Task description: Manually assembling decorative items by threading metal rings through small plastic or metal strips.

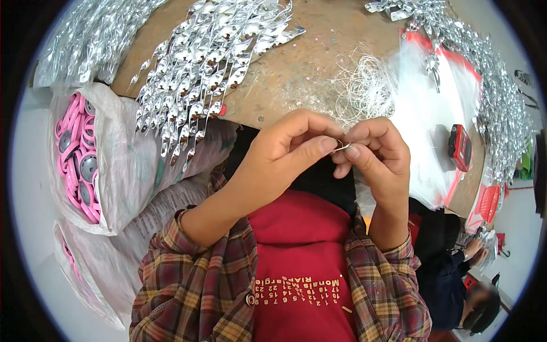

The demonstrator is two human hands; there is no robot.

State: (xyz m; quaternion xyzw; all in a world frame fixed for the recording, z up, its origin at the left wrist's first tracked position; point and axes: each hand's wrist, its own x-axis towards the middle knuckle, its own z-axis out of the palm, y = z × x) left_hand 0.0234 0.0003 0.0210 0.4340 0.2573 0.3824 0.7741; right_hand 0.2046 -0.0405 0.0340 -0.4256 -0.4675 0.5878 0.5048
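Observation:
My left hand (293,151) and my right hand (379,154) meet in front of my chest, near the table's front edge. Between thumb and fingers, both pinch a small, thin, shiny piece (342,146), silvery and curved. Its exact kind is too small to make out, and the fingertips partly cover it. Just beyond my right hand lies a loose tangle of thin white string (364,85) on the brown table (302,74). A bunch of twisted silver foil strips (211,57) hangs over the table edge, beyond my left hand.
More silver strips lie at far left (102,40) and along the right (496,97). Clear plastic bags (424,108) with red edging carry a red device (459,148). At left, a white sack (114,171) holds pink-and-grey plastic parts (80,154). Another person (450,290) sits at lower right.

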